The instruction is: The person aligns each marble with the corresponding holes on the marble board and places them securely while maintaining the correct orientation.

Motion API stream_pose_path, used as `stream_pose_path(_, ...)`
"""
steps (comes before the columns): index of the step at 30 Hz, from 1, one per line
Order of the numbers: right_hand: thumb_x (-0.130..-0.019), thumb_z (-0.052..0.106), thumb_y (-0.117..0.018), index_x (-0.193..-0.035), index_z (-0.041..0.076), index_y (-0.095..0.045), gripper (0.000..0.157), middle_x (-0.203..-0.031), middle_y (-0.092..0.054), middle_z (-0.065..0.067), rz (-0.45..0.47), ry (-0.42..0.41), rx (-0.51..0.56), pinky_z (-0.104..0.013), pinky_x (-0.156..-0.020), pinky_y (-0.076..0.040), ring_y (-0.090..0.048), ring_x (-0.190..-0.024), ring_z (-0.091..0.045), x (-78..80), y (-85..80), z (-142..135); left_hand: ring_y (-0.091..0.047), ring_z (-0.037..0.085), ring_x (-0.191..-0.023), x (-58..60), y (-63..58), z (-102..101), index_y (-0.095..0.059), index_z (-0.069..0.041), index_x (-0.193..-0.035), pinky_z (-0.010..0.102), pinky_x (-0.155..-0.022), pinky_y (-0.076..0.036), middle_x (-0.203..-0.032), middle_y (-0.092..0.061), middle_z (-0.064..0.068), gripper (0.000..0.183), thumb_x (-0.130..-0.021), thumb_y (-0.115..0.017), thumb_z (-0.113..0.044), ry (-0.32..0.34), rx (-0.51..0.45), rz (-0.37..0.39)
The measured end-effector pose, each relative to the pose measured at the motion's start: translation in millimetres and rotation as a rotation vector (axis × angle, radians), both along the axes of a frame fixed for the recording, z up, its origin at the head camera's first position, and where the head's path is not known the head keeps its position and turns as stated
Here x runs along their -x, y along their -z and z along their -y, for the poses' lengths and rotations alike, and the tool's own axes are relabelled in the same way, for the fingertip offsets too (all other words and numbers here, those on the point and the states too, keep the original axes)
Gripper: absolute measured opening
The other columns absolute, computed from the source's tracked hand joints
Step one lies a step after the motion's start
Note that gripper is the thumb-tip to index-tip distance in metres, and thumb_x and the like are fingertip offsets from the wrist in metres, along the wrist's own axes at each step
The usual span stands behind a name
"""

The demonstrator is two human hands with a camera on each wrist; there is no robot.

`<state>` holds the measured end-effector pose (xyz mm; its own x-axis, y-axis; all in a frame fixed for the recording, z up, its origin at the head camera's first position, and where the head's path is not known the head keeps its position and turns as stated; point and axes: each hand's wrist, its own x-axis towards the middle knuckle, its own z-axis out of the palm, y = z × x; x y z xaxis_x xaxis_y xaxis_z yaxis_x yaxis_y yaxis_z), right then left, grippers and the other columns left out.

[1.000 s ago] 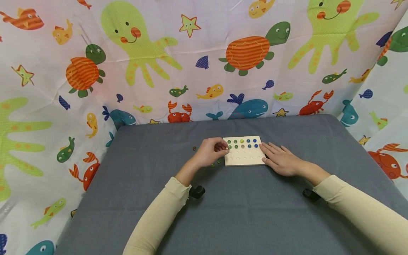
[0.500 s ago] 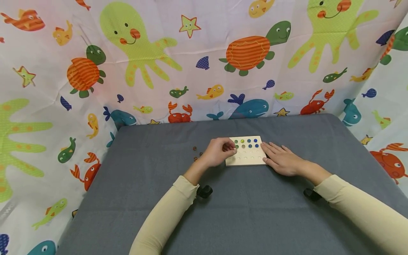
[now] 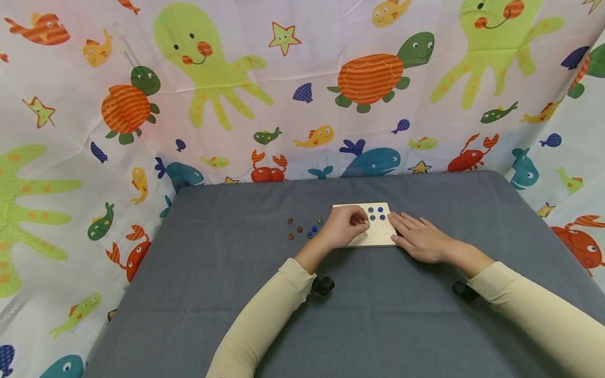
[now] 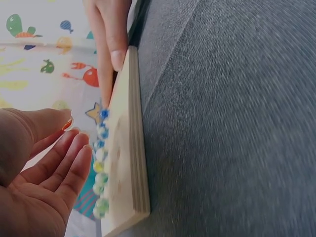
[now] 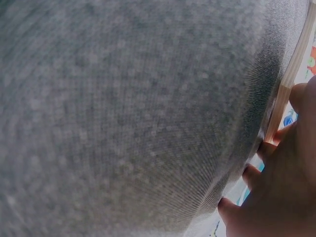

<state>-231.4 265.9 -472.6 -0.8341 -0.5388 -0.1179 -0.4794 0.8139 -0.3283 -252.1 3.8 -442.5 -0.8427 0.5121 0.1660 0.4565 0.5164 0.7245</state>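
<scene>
A pale wooden board [image 3: 381, 237] with rows of round hollows lies on the table; blue marbles [image 3: 380, 209] sit in its far rows. The left wrist view shows yellow and green marbles [image 4: 101, 206] there too. Over the board, my left hand [image 3: 344, 226] pinches a clear marble with orange in it [image 4: 68, 124] between thumb and forefinger, the other fingers loosely bent. That marble is above the board, apart from it. My right hand [image 3: 422, 241] rests with straight fingers against the board's right edge. The left hand hides part of the board in the head view.
Left of the board lie loose marbles: several brownish-orange ones [image 3: 300, 229], two blue ones [image 3: 314, 229] and a green one [image 3: 320, 221]. Grey cloth [image 3: 387, 315] covers the table. A curtain with printed sea animals [image 3: 283, 105] hangs behind it.
My left hand has moved right across the board with the pinched marble. Loose marbles it was hiding on the left now show. The right hand has stayed at the board's edge.
</scene>
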Motion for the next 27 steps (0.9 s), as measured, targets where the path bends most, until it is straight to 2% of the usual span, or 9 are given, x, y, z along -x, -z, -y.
stream_pose_path(7, -0.111, 0.045, -0.035, -0.163, 0.006, -0.021, 0.067, -0.169, -0.019, -0.017, 0.021, -0.001, -0.022, -0.071, -0.116, -0.011, -0.016, -0.154, -0.044, -0.7, -5.8, 3.2, -0.061, 0.006, -0.077, 0.3, 1.7, -15.1, -0.072, -0.005, -0.102, 0.014, -0.072, -0.048, -0.089, -0.069, 0.002, 0.008, -0.096, -0.072, -0.011, 0.006, 0.064, -0.027)
stream_pose_path(19, -0.112, 0.04, -0.038, -0.163, 0.006, -0.021, 0.064, -0.169, -0.019, -0.017, 0.018, -0.006, -0.022, -0.072, -0.115, -0.012, -0.017, -0.154, -0.044, 0.1, -3.8, 1.2, -0.06, 0.006, -0.077, 2.9, 9.0, -40.4, -0.073, -0.006, -0.104, 0.014, -0.069, -0.044, -0.09, -0.07, 0.002, 0.01, -0.097, -0.072, -0.013, -0.013, 0.145, -0.058)
stream_pose_path(27, -0.112, 0.041, -0.037, -0.163, 0.006, -0.022, 0.064, -0.169, -0.02, -0.018, 0.005, -0.017, -0.024, -0.072, -0.115, -0.013, -0.018, -0.153, -0.045, 1.5, 0.5, -0.4, -0.059, 0.003, -0.074, 5.5, 12.2, -53.1, -0.074, -0.009, -0.101, 0.012, -0.066, -0.043, -0.086, -0.07, -0.002, 0.008, -0.095, -0.073, -0.013, -0.082, 0.184, -0.058)
